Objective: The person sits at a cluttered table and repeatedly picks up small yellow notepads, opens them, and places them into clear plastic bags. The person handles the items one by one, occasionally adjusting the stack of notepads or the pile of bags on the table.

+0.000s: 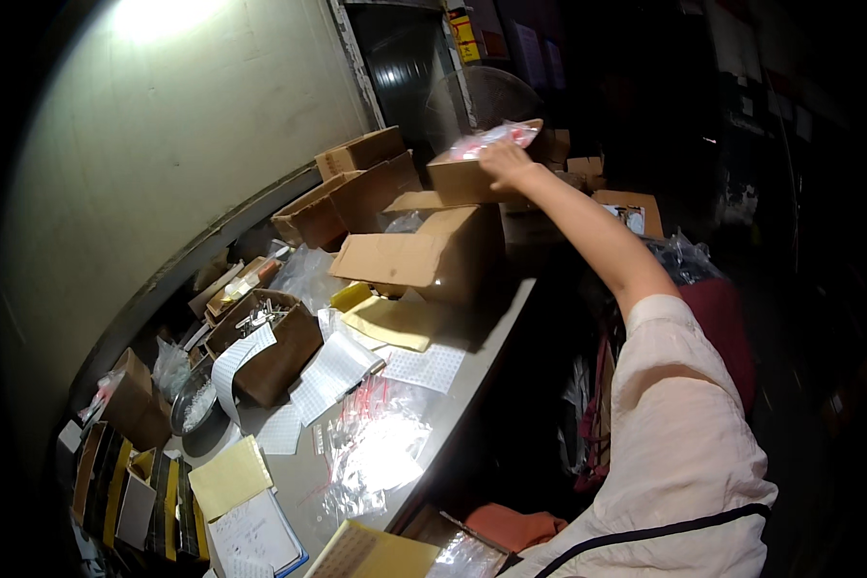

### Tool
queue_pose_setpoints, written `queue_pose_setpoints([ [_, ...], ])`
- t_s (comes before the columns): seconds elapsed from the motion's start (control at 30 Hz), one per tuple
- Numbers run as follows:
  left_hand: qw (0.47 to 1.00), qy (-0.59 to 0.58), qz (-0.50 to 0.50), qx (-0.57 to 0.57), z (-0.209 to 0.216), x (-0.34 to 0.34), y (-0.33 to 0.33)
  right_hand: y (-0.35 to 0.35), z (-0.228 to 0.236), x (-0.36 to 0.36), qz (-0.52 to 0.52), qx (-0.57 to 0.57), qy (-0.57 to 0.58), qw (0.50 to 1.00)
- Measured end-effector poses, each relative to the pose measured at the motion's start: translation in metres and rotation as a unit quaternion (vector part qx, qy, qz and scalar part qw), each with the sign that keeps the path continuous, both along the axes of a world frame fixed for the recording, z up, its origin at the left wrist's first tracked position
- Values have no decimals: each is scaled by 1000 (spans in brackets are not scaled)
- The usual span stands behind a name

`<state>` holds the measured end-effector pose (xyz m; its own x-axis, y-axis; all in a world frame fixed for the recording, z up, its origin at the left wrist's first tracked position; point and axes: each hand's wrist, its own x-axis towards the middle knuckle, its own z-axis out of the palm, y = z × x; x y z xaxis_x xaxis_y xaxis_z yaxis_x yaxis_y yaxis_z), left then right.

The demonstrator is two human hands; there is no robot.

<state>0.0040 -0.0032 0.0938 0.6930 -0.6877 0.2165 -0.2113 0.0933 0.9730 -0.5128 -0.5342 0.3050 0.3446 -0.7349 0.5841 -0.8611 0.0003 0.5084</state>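
My right arm stretches far across to the back of the table. My right hand (507, 166) is at the rim of a small cardboard box (458, 180), its fingers closed on a clear plastic bag (491, 141) with red and white in it. Hand and bag are slightly blurred, and part of the grip is hidden. The bag lies over the top of the box. My left hand is out of view. Nearer on the table is a pile of clear zip bags with red strips (376, 443), shining under the light.
A large open carton (472, 255) stands before the small box. Left of it are more cartons (376, 193), a box of metal parts (284, 361), and a bowl of small white pieces (199, 405). Printed sheets (335, 376), yellow paper (390, 321) and a notebook (255, 535) lie nearer.
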Motion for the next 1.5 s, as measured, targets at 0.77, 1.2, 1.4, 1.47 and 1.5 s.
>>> queue_pose_setpoints([
  [0.77, 980, -144, 12, 137, 28, -16, -48, -76, -103, -172, 65, -52, -50, 995],
  [1.2, 991, 1, -130, -11, 22, -71, -103, 8, -68, -58, 194, -218, -234, 927],
  [1.4, 982, 36, -183, -41, -2, -72, -126, 189, -112, 143, 576, 291, -356, 676],
  [1.47, 980, 62, -185, -43, -6, -82, -126, 236, -138, 171, 571, 446, -364, 584],
  [1.5, 976, 76, -200, -44, -9, -84, -124, 255, -147, 179, 540, 506, -365, 565],
])
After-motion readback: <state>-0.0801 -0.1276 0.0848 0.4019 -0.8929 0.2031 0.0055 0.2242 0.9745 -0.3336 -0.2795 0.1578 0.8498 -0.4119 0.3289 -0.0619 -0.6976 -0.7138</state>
